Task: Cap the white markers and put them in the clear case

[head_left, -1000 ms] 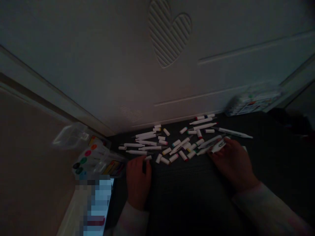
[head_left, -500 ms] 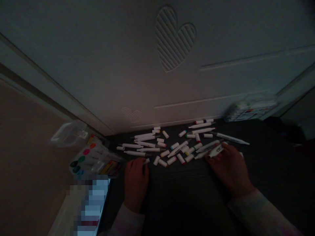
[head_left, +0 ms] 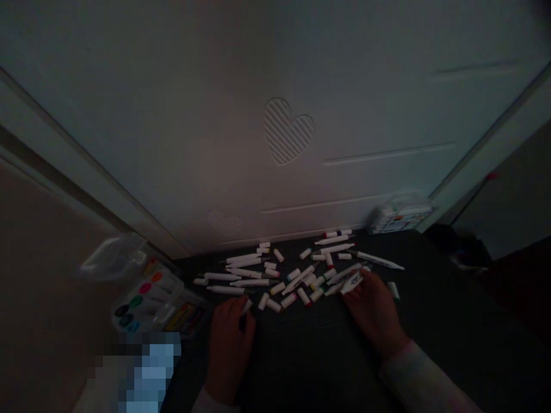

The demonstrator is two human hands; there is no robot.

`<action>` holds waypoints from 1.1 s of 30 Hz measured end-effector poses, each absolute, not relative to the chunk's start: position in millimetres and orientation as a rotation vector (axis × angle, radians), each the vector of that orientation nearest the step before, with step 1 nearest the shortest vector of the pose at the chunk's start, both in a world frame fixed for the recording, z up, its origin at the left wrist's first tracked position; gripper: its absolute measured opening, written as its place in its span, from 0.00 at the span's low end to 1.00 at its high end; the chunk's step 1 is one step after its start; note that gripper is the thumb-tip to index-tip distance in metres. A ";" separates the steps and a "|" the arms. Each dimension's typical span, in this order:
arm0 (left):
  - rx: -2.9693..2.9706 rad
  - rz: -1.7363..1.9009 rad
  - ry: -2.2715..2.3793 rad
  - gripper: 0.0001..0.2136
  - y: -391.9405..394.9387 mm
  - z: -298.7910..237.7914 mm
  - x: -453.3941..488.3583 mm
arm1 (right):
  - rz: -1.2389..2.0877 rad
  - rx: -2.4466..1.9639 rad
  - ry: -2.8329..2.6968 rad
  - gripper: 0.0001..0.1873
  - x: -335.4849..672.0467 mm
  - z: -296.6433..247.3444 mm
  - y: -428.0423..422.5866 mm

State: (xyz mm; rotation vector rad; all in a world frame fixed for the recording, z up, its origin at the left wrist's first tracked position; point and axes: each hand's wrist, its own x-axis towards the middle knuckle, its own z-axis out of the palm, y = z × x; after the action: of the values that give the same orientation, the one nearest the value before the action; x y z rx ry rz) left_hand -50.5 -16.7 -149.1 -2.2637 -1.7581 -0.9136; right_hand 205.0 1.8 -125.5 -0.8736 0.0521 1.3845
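Note:
My right hand (head_left: 373,310) is closed around a white marker (head_left: 352,282) with dark lettering on its barrel. It hovers at the right end of a loose group of uncapped white markers (head_left: 299,279) and white caps with coloured bands. Between the thumb and fingers of my left hand (head_left: 229,338) a small white marker cap (head_left: 247,307) sticks up. That hand is just in front of the left-hand markers (head_left: 232,291). A lone cap (head_left: 393,291) lies to the right of my right hand. The light is dim, so fine details are hard to see.
At the left stands an opened clear plastic case (head_left: 144,292) with coloured ends showing. A pixelated bright patch (head_left: 150,367) is in front of it. Another clear case (head_left: 400,215) stands at the back right, against the white panel (head_left: 193,143) with hearts behind the dark tabletop (head_left: 301,355).
The view has tilted upward and drawn back slightly, so the tabletop sits lower. Both hands keep hold of the same things. The lone cap beside my right hand now shows more fully.

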 end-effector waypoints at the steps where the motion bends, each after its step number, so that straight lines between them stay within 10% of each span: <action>1: -2.285 -0.966 -1.748 0.10 -18.2 -148.7 -47.5 | 1.382 -0.861 0.029 0.08 204.0 -126.3 1.6; 33: -2.561 -1.530 -1.658 0.08 -34.7 -138.8 20.2 | 1.296 -0.807 -0.149 0.09 176.9 -131.9 -2.8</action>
State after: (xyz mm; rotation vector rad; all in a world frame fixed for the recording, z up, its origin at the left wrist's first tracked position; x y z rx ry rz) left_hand 20.2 -34.7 -138.8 -2.5612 -1.6580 -1.5295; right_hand 176.9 -2.8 -131.9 -0.8069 -0.1488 1.2963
